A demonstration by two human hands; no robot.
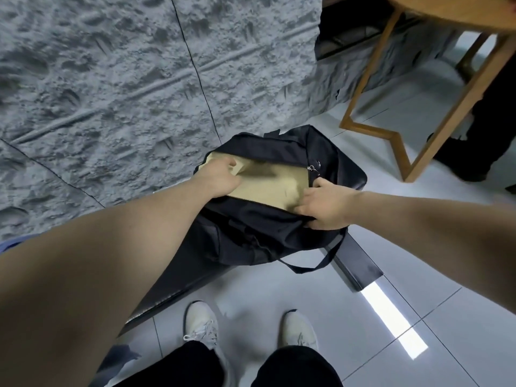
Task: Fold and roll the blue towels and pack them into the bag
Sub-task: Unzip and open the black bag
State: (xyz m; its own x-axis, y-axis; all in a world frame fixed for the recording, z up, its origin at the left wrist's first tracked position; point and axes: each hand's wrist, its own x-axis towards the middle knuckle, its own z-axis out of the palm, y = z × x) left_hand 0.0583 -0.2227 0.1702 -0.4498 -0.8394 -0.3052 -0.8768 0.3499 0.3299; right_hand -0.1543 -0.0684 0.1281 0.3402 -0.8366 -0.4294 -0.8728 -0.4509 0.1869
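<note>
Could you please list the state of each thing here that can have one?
bag: on the floor, zip open, tan lining showing
left hand: reaching inside the bag, gripping the lining
right hand: gripping the bag's edge at the opening
bag strap: slack on the floor
stool: standing upright

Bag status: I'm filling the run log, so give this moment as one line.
stage: opening bag | bag: black, on floor, tan lining showing | left hand: inside opening | right hand: grips bag edge | towels: none visible

A wooden stool [435, 88] stands beyond the right hand; white sneakers [202, 325] on the tiled floor [460, 317] below both hands.
</note>
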